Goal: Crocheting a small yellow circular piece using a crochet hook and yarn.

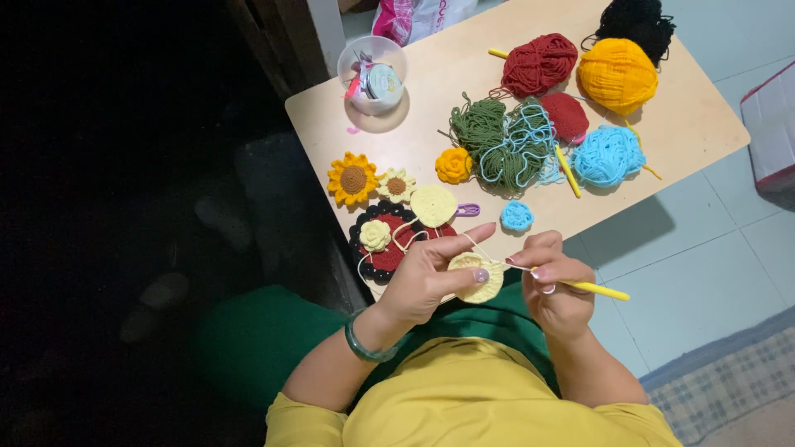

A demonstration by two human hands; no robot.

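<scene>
While over the desk (662, 141), crocheting.
Left hand (426, 277) pinching yellow disc (479, 280); right hand (553, 285) gripping yellow hook (598, 289).

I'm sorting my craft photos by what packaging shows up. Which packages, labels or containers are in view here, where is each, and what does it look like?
Clear plastic tub: far left corner of the wooden table, round, see-through, with small pink and pale blue items inside.
Plastic bag: beyond the table's far edge, crumpled, pink and white, its print partly cut off.
Storage box: on the floor at the right edge, translucent with a red rim.
No signs or screens show.
</scene>
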